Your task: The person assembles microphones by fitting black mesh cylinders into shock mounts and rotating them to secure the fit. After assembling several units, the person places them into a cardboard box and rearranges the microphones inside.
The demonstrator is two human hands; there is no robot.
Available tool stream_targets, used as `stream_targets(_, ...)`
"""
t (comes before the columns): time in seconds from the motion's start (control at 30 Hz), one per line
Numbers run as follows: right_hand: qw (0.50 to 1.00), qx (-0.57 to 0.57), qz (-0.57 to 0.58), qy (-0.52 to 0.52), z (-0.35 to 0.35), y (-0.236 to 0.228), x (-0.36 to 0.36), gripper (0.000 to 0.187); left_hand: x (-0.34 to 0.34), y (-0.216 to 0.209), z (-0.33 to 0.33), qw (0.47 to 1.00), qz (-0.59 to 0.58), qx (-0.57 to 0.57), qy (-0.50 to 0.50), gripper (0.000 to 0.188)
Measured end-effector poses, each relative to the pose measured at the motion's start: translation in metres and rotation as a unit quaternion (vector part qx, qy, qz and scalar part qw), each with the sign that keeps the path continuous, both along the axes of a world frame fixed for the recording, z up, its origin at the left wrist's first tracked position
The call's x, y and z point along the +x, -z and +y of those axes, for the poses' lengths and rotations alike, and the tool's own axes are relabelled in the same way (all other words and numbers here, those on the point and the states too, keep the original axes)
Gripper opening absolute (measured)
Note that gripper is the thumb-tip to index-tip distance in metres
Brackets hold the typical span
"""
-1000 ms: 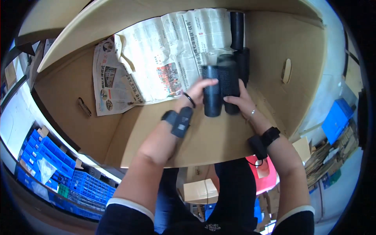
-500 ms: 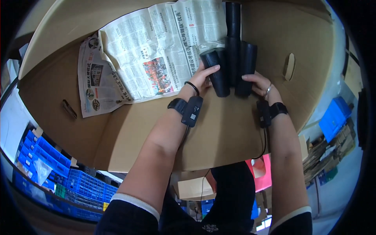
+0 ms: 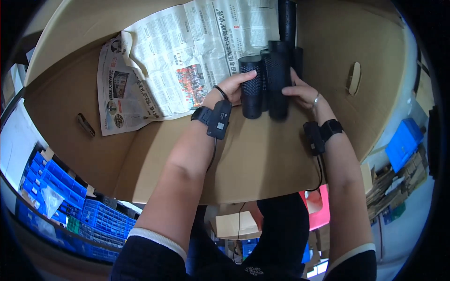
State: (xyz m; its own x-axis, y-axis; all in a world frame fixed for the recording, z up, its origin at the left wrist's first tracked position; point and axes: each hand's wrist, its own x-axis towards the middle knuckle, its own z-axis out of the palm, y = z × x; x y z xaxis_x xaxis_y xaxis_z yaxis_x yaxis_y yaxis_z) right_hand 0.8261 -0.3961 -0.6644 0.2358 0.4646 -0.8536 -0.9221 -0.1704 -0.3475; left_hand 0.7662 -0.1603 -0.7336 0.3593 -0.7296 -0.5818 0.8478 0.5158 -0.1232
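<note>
Inside a large cardboard box, my left hand (image 3: 233, 87) is closed around a black cylinder with a dimpled surface (image 3: 251, 96), thumb across its front. My right hand (image 3: 303, 95) is closed on a smoother, longer black cylinder (image 3: 279, 84), gripping its right side. The two stand upright close together, and part of another black cylinder (image 3: 266, 70) shows between them. Beyond my right hand are more black cylinders (image 3: 287, 21), partly covered by the held one. The fingers behind the cylinders are hidden.
Newspaper sheets (image 3: 161, 56) lie in the cardboard box (image 3: 178, 140), left of and beyond my hands. A small dark utility-knife-like object (image 3: 86, 125) lies at the left. The box's right wall has a hand hole (image 3: 354, 78). Outside stand blue bins (image 3: 61, 180) and a pink object (image 3: 318, 208).
The cylinder in my left hand has turned upright and shifted slightly. My right hand's cylinder has come forward, now covering part of those behind. The head view has shifted a little.
</note>
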Motion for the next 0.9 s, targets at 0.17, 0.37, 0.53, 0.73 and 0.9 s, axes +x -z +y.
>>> stream_targets(0.17, 0.998, 0.005, -0.041, 0.049, 0.015, 0.004, -0.011, 0.108, 0.002, -0.001, -0.002, 0.996, -0.025, 0.081, -0.017, 0.056)
stream_targets(0.37, 0.998, 0.04, -0.013, 0.036, 0.025, -0.027, -0.002, 0.106, -0.012, -0.027, 0.016, 0.996, -0.006, -0.024, -0.081, 0.055)
stream_targets(0.53, 0.998, 0.025, -0.049, -0.03, 0.053, -0.106, 0.011, 0.111, -0.019, -0.116, 0.034, 0.984, -0.047, -0.019, -0.17, 0.059)
stream_targets(0.73, 0.994, 0.029, -0.073, -0.08, 0.08, -0.255, -0.004, 0.107, -0.061, -0.26, 0.049, 0.981, 0.022, -0.011, -0.192, 0.059)
stream_targets(0.9, 0.992, 0.078, 0.02, -0.095, 0.087, -0.385, -0.051, 0.105, -0.126, -0.414, 0.058, 0.972, 0.008, -0.033, -0.231, 0.061)
